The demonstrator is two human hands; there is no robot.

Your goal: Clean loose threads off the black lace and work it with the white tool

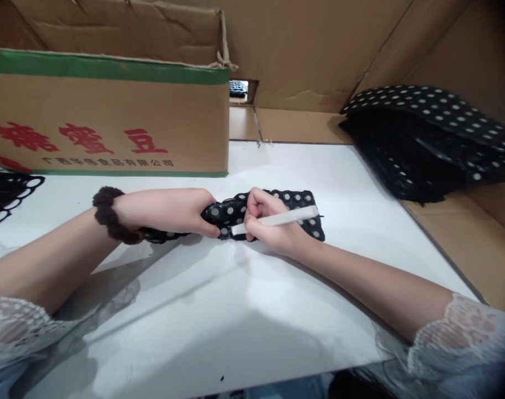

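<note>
A long black strip with rows of pale round dots (294, 198) lies across the white table in front of me. My left hand (175, 210) is closed around its left part, thumb near the lower edge, and covers much of it. In my right hand (271, 221) is a slim white pen-shaped tool (291, 216), gripped like a pencil. Its left end points down at the strip's lower edge, close to my left thumb. The tool's exact kind is not clear. My right fingers rest on the strip and hide some of its dots.
An open cardboard box (111, 111) with red lettering stands at the back left. Black dotted sheets (435, 133) are piled at the right. A black piece with ring-shaped holes (11, 191) lies at the left. Cardboard walls (302, 50) rise behind the white table (252, 310).
</note>
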